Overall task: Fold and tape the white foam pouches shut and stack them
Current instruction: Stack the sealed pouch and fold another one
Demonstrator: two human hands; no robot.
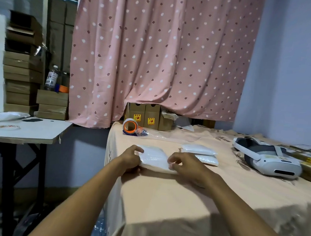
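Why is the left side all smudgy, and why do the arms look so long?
In the head view, the stacked boxes at the left edge are blurred, while the pouch between the left hand and right hand looks sharper; the wide-angle lens stretches the arms toward the bottom corners.

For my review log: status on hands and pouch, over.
Pinching foam pouch ends: left hand, right hand. Beside it, other pouches. Behind, tape roll; nothing blocking.
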